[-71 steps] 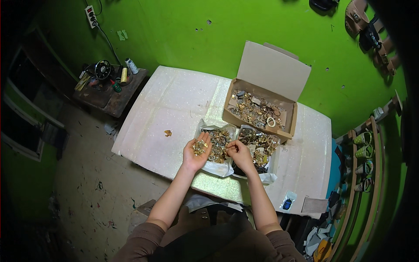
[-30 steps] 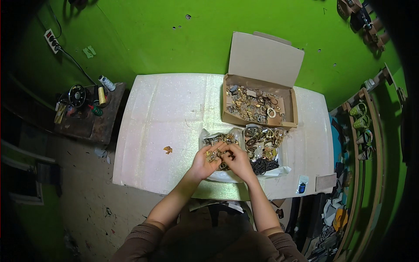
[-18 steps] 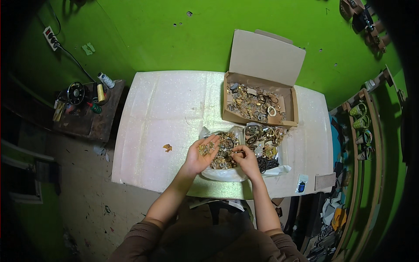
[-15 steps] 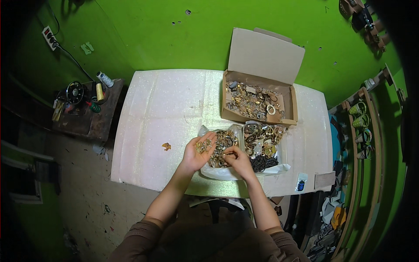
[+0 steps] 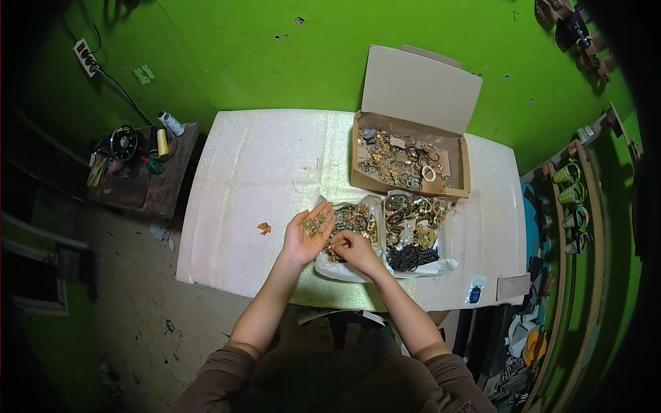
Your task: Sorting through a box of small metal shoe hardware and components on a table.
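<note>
Palm up, my left hand (image 5: 299, 243) holds several small shiny metal pieces (image 5: 315, 225), gold and silver in colour, on its outstretched fingers. Beside it, my right hand (image 5: 357, 250) hangs low over a white-lined tray (image 5: 344, 274), its thumb and fingertips pinched together. Whatever the pinch holds is too small to make out. The tray is heaped with small metal fittings (image 5: 358, 219), partly hidden by my hands. Just to the right, a second lined container (image 5: 446, 266) holds buckle-like rings (image 5: 398, 206), gold and clear pieces, and a clump of black pieces (image 5: 406, 258).
An open cardboard box (image 5: 396, 190) of mixed trinkets stands behind the trays. A small brown scrap (image 5: 264, 228) lies on the white table (image 5: 227, 186). A small packet (image 5: 475, 289) sits near its right edge. Sandals hang on a wooden rack (image 5: 561, 206) at right.
My right hand has moved left across the tray, closer to my left hand. My left hand has shifted slightly left, still palm up with the metal pieces.
</note>
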### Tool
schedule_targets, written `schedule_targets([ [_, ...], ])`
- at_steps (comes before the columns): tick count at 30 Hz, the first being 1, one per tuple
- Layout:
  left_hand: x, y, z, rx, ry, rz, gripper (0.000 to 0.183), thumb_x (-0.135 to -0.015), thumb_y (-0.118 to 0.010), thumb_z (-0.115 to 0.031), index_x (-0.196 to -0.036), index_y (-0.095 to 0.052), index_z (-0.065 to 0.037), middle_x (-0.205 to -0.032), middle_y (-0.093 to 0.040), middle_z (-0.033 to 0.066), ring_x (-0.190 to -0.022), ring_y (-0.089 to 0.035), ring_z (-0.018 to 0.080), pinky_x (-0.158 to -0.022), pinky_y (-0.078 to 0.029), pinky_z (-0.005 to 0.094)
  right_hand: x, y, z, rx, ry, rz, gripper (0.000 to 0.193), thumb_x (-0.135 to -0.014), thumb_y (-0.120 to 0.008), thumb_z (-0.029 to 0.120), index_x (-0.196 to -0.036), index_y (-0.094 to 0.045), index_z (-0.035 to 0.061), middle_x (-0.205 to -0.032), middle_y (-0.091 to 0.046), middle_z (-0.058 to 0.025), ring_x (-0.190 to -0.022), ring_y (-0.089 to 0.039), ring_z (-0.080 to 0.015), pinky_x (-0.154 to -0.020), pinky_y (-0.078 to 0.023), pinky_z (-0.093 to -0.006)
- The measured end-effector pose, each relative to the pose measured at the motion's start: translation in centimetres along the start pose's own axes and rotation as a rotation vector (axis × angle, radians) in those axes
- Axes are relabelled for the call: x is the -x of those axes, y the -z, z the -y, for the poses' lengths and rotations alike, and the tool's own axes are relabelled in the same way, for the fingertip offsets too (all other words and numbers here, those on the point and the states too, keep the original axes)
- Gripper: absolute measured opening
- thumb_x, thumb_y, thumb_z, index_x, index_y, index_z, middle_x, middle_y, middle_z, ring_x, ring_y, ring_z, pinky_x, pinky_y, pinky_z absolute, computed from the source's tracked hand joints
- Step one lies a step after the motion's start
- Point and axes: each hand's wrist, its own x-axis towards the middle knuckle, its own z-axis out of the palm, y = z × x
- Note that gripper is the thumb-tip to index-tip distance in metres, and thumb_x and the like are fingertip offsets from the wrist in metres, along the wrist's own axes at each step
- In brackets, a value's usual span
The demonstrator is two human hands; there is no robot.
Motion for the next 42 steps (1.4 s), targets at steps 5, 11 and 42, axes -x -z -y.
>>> schedule_targets([
  [5,-0.1,0.0,0.8,-0.001,0.022,0.003,0.042,-0.09,-0.024,-0.019,-0.123,-0.036,0.002,-0.126,-0.041,0.0121,-0.115,-0.04,0.0204,-0.096,-0.034,0.0322,0.2,1.0,-0.7,-0.228,-0.058,-0.084,0.016,-0.081,-0.047,0.003,-0.093,-0.055,-0.0031,-0.086,-0.06,-0.0107,-0.069,-0.058,-0.0126,-0.061,-0.048,-0.0231],
  [11,-0.1,0.0,1.5,0.0,0.036,-0.022,0.041,-0.089,-0.025,-0.019,-0.123,-0.037,0.001,-0.125,-0.042,0.0116,-0.115,-0.04,0.0216,-0.097,-0.034,0.0338,0.8,3.4,0.0,-0.026,0.001,-0.189,0.02,-0.085,-0.048,0.006,-0.103,-0.053,0.001,-0.085,-0.057,-0.0038,-0.066,-0.052,-0.0068,-0.058,-0.044,-0.0195],
  [42,-0.5,-1.4,4.4,-0.506,-0.281,-0.222,0.018,-0.088,-0.04,-0.017,-0.086,-0.049,-0.001,-0.08,-0.048,0.0066,-0.076,-0.049,0.0153,-0.078,-0.045,0.0302,-0.2,1.3,-2.2,-1.573,-0.455,-0.008,0.021,-0.088,-0.036,0.012,-0.098,-0.046,-0.0029,-0.095,-0.054,-0.0133,-0.091,-0.055,-0.0235,-0.088,-0.044,-0.0338],
])
